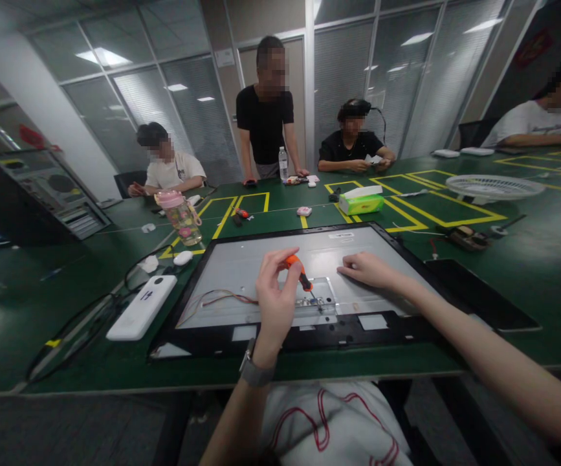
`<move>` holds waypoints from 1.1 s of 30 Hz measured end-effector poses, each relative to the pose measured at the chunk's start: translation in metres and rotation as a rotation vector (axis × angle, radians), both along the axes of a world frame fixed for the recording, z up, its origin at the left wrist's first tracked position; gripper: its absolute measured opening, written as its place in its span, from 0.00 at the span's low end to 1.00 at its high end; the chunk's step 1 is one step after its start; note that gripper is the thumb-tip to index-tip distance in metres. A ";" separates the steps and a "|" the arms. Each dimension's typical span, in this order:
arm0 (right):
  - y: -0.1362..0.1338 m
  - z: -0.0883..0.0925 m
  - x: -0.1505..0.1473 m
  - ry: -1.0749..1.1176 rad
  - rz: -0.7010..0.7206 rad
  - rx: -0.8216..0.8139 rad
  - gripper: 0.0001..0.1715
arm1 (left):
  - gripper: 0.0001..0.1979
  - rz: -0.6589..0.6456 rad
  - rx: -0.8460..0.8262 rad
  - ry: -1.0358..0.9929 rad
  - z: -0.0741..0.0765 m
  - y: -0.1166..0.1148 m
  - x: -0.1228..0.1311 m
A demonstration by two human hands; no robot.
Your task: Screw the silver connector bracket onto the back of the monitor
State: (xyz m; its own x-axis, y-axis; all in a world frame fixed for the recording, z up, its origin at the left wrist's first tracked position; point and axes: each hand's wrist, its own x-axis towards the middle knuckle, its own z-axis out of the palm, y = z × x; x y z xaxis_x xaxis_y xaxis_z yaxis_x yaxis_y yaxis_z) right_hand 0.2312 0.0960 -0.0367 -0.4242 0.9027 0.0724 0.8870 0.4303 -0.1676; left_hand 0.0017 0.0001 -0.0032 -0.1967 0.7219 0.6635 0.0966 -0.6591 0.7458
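My left hand, with a grey-banded watch on the wrist, is closed around the handle of an orange and black screwdriver. The screwdriver's shaft points down at a small board near the front edge of a flat display panel. Thin coloured wires run leftward from that board across the panel's grey back. My right hand rests on the panel right of the screwdriver, fingers curled in, with nothing visible in them. Whether the screwdriver's tip sits in a screw is too small to tell.
Left of the panel lie a white power bank, black cables and a pink-lidded bottle. A green tissue pack stands behind it. On the right are a dark flat panel and a round white grille. Several people are around the table.
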 end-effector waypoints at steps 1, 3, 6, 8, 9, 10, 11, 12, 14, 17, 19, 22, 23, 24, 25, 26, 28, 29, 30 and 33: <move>0.000 0.000 0.000 0.000 -0.002 0.000 0.20 | 0.09 0.015 0.012 0.002 0.000 0.000 0.000; 0.001 -0.001 0.000 0.001 -0.005 -0.002 0.20 | 0.09 0.021 0.022 0.012 0.001 0.000 0.000; 0.000 0.000 0.000 0.003 -0.006 -0.007 0.20 | 0.13 -0.016 0.006 0.027 0.002 -0.001 0.000; -0.001 0.002 -0.001 0.005 -0.006 -0.008 0.20 | 0.11 -0.018 0.006 0.013 0.002 -0.001 0.000; -0.002 0.003 -0.001 0.006 -0.006 -0.009 0.20 | 0.10 -0.009 0.008 0.000 0.002 -0.001 0.000; -0.002 0.004 -0.001 0.007 -0.005 -0.010 0.20 | 0.09 0.002 0.013 -0.011 0.003 -0.001 0.000; -0.003 0.004 -0.001 0.007 -0.006 -0.011 0.20 | 0.09 0.009 0.015 -0.017 0.003 -0.001 0.000; -0.003 0.004 -0.001 0.007 -0.006 -0.012 0.20 | 0.09 0.007 0.014 -0.019 0.003 -0.001 0.000; -0.002 0.004 -0.001 0.006 -0.006 -0.013 0.20 | 0.12 -0.023 0.005 -0.012 0.003 -0.001 0.000; -0.001 0.002 0.000 0.004 -0.004 -0.009 0.20 | 0.12 -0.061 -0.002 -0.010 0.003 -0.001 0.000; 0.000 0.000 0.001 0.004 -0.002 -0.006 0.20 | 0.10 -0.048 0.007 -0.021 0.003 -0.001 0.000; 0.000 -0.001 0.001 0.003 -0.003 -0.004 0.20 | 0.10 -0.014 0.025 -0.015 0.003 -0.001 0.000; 0.000 0.000 0.001 0.002 -0.004 -0.004 0.20 | 0.11 -0.014 0.024 -0.009 0.003 -0.001 0.000; 0.000 0.000 0.001 0.001 -0.006 -0.004 0.20 | 0.12 -0.020 0.018 -0.006 0.003 -0.001 0.000; -0.001 0.000 0.001 0.000 -0.007 -0.004 0.20 | 0.12 -0.030 0.012 -0.007 0.003 -0.001 0.000; -0.001 0.001 0.000 0.000 -0.008 -0.003 0.20 | 0.11 -0.035 0.009 -0.013 0.003 0.000 0.000; -0.001 0.001 0.000 0.000 -0.005 -0.003 0.20 | 0.10 -0.021 0.009 -0.030 0.004 -0.001 0.000; -0.001 0.001 0.000 0.000 -0.003 -0.004 0.20 | 0.09 -0.006 0.015 -0.035 0.004 -0.001 0.000; -0.001 0.001 0.000 0.000 -0.002 -0.004 0.20 | 0.09 0.005 0.020 -0.035 0.004 -0.001 0.000; -0.001 0.001 0.001 0.001 -0.005 -0.005 0.20 | 0.12 -0.011 0.009 -0.020 0.005 -0.002 0.000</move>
